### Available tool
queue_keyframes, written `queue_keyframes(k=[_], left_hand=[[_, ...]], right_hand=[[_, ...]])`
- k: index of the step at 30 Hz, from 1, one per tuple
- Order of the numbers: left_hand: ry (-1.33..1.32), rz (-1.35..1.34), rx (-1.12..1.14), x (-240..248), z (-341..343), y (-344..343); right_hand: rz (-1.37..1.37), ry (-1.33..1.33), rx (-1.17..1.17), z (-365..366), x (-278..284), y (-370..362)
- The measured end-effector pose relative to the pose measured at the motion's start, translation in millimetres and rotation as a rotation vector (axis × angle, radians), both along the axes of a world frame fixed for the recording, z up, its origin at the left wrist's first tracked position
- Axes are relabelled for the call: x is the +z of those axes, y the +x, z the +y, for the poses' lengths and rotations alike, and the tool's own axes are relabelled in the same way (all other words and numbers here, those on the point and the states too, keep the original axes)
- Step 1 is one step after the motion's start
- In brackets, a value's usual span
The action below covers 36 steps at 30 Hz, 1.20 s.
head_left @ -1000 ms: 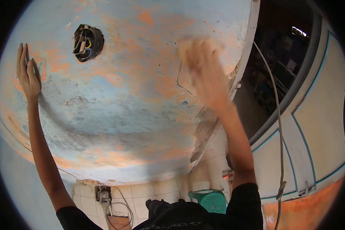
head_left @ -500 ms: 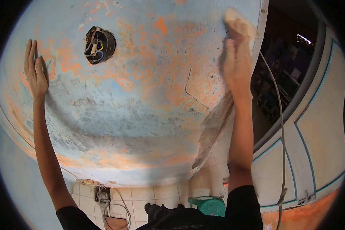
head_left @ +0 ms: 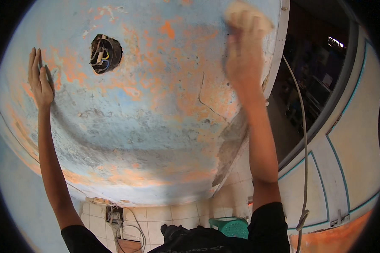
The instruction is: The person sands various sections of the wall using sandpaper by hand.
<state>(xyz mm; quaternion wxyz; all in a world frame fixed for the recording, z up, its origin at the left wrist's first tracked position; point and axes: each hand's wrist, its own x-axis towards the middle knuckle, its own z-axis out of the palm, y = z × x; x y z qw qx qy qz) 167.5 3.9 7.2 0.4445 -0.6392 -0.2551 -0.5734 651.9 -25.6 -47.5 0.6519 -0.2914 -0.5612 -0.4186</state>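
Tan pad (head_left: pixel 245 6): on patchy blue-orange wall (head_left: pixel 139 122), just beside its right edge.
Change: pad is up and left of half a second ago, off that edge; likely mid-stroke.
Right hand (head_left: pixel 245 59): fingers gripping pad, arm extended, blurred.
Left hand (head_left: pixel 42 84): fingers open, flat against wall toward left edge.

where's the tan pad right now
In the head view, the tan pad is at upper right, in the person's right hand at the wall, left of the dark doorway.
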Motion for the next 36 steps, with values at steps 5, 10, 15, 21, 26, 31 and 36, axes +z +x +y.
queue_keyframes(k=[5,10,15,21,26,31,36], left_hand=[[-0.031,-0.015,-0.064,0,-1,-10],[-0.013,0.013,0.015,1,0,-12],[0.013,0.027,0.087,1,-3,-5],[0.017,0.032,0.076,1,-2,-9],[0.026,0.038,0.094,0,-4,-7],[0.016,0.041,0.127,0,-5,-9],[0.006,0.04,0.035,2,3,-14]], right_hand=[[-0.497,-0.165,-0.001,-6,-25,-37],[-0.137,-0.392,0.105,-22,-6,-8],[-0.283,-0.226,-0.081,-13,-54,-22],[-0.151,-0.361,-0.095,-30,-58,-4],[0.008,-0.137,-0.049,-32,-35,7],[-0.082,-0.118,-0.356,-41,-26,5],[0.041,-0.095,-0.123,-45,-10,15]])
